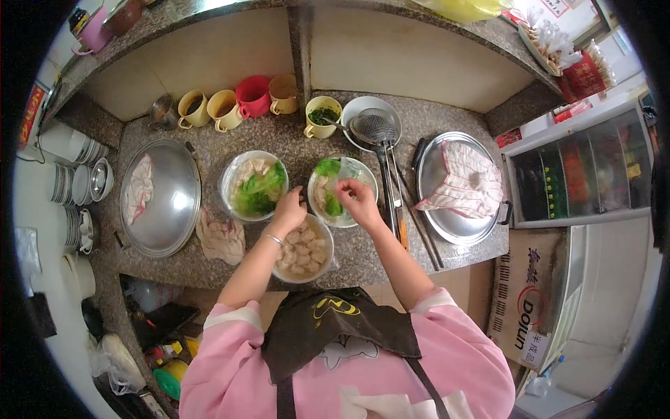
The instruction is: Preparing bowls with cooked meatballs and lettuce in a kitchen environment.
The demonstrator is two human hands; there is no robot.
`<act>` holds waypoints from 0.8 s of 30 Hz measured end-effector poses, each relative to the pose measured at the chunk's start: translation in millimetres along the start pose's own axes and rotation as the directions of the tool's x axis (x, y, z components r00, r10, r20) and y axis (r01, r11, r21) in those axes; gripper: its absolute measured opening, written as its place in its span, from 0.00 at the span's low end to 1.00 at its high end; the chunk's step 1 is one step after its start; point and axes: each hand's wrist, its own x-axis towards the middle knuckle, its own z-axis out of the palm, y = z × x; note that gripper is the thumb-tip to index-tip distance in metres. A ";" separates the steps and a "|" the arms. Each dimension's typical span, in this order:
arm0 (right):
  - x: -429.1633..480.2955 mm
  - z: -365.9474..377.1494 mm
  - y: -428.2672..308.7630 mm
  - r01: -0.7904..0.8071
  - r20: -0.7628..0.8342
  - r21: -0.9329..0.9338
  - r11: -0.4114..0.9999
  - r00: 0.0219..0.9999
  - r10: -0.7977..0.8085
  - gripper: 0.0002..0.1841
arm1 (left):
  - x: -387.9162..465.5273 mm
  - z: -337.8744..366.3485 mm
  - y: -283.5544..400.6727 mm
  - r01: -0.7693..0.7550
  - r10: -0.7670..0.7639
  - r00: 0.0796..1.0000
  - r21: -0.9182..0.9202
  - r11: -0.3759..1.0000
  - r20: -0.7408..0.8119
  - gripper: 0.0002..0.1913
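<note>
My right hand (pixel 360 201) is over a plastic-lined bowl (pixel 370 186) of dumplings and green leaves, its fingertips pinched at translucent plastic film (pixel 349 170). Close to that bowl's left rim, my left hand (pixel 289 211) has bent fingers pointing away from me; whether they grip anything is not clear. Another lined bowl (pixel 226 195), holding dumplings and lettuce-like leaves (pixel 256 194), stands left of this hand. Partly beneath my left hand and wrist, a third bowl (pixel 331 246) contains pale dumplings (pixel 302 250) in liquid.
Large lidded pots (pixel 162 204) (pixel 429 180) flank the bowls, with cloths on top. A wire strainer (pixel 372 128) rests across a white bowl (pixel 361 105), near long chopsticks (pixel 426 241). Several mugs (pixel 225 107) line the back of the granite counter (pixel 209 149). Another cloth (pixel 222 241) lies left.
</note>
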 end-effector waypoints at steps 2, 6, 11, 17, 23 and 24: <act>-27.0 -13.9 -1.4 -0.065 -0.034 0.325 0.943 0.996 0.081 0.05 | -10.9 -6.4 3.4 0.055 -0.054 0.999 -0.042 0.998 0.003 0.25; -70.9 -68.0 14.7 -0.067 -0.137 0.834 0.547 0.936 0.324 0.04 | -24.6 -4.6 -13.8 0.033 -0.037 0.998 -0.094 0.995 -0.048 0.26; -81.2 -85.6 40.4 -0.085 0.057 0.995 0.046 0.902 0.427 0.06 | -4.1 9.6 -2.6 0.093 -0.091 0.996 -0.242 0.966 0.021 0.30; -60.8 -93.7 22.3 -0.078 -0.024 0.977 0.196 0.882 0.471 0.07 | 10.0 10.5 -1.6 -0.015 0.019 0.982 0.024 1.000 -0.187 0.12; -54.5 -113.5 4.4 -0.182 -0.215 0.410 0.894 0.933 0.288 0.13 | -30.2 -46.2 23.9 -0.023 0.040 0.986 0.103 0.994 -0.161 0.10; -52.2 -119.1 1.9 -0.119 -0.239 0.188 0.975 0.957 0.163 0.12 | -39.8 -61.3 41.2 -0.051 0.059 0.991 0.070 0.996 -0.121 0.09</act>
